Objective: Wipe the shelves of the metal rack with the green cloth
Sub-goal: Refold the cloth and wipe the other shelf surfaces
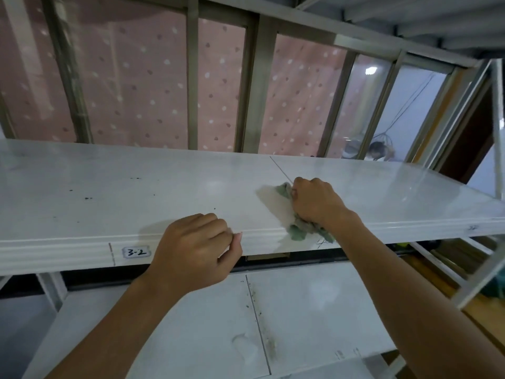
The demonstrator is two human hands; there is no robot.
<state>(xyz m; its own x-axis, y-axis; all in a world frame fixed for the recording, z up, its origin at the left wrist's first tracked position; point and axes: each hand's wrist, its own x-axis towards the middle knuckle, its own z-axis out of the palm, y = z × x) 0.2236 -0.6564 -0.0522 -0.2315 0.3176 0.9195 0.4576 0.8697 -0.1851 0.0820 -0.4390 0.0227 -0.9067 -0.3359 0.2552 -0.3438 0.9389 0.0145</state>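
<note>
The green cloth is bunched under the right hand, which is closed over it in a fist and pressed down on the middle shelf of the white metal rack, close to the front edge and just right of the seam between the two shelf panels. Cloth is seen poking out ahead of the knuckles and trailing over the front lip below the wrist. The left hand is curled over the front edge of the same shelf, beside a small label marked "3-2"; its grip is closed on the lip itself, and nothing else is held.

The cloth is judged to be soft, light and limp: it will crumple and fold rather than slide as a flat sheet, so it is best gathered in the palm with the fingers spread on top and pressure kept downward. The loose tail hanging over the lip could snag or drag. The painted shelf looks smooth and glossy, so little resistance is expected. Dark specks are scattered on the left part of this shelf, well apart from the cloth, and grime is visible along the seam of the lower shelf; both are judged not yet wiped.
</note>
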